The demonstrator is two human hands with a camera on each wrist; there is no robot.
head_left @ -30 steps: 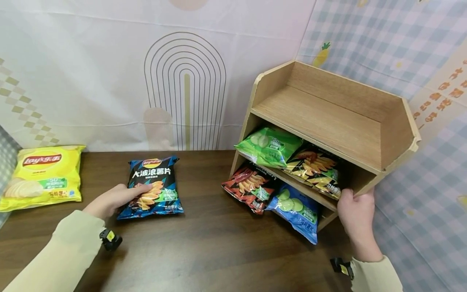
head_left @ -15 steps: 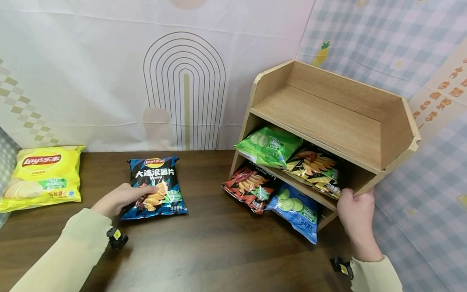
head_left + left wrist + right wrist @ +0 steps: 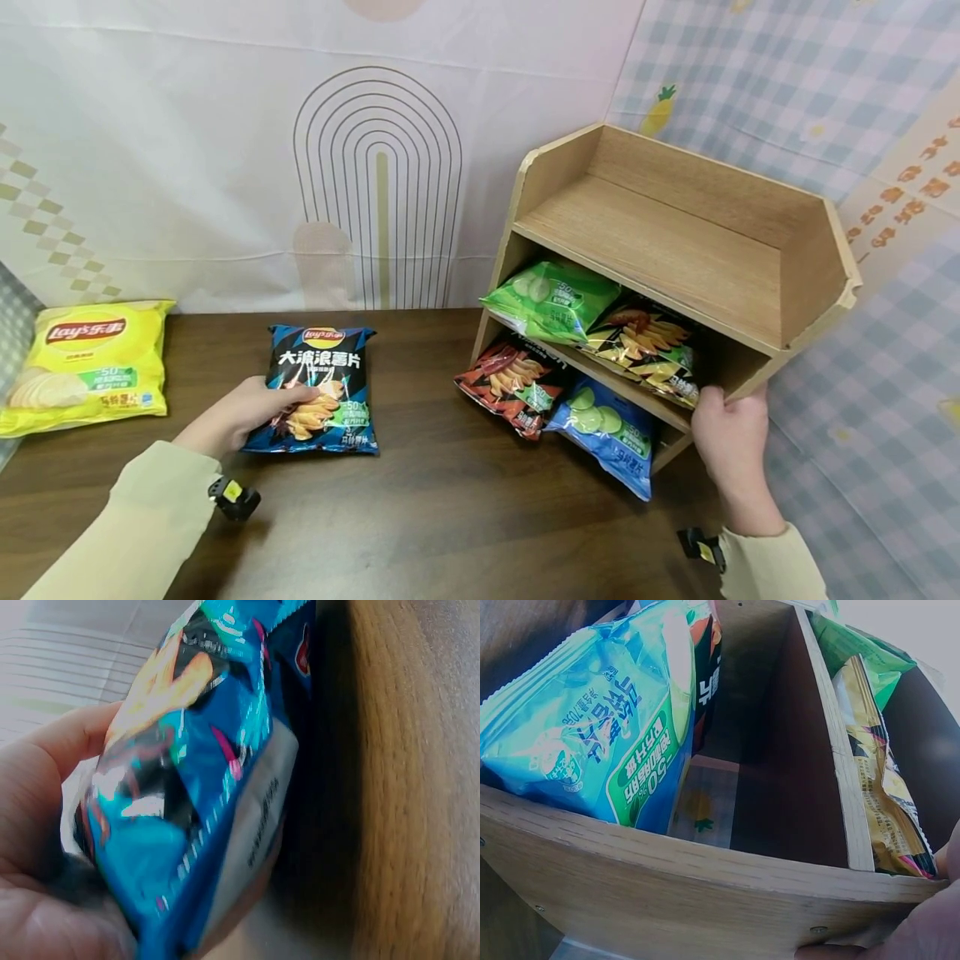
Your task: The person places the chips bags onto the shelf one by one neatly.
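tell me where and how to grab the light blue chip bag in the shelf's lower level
Probably best to pinch the light blue bag top and bottom at its near end, coming from the front: that end pokes out past the shelf. The board above, the side wall on its right and the red bag on its left leave less room elsewhere.

Four bags in shelf, right; held bag left of shelf; lone bag farther left.
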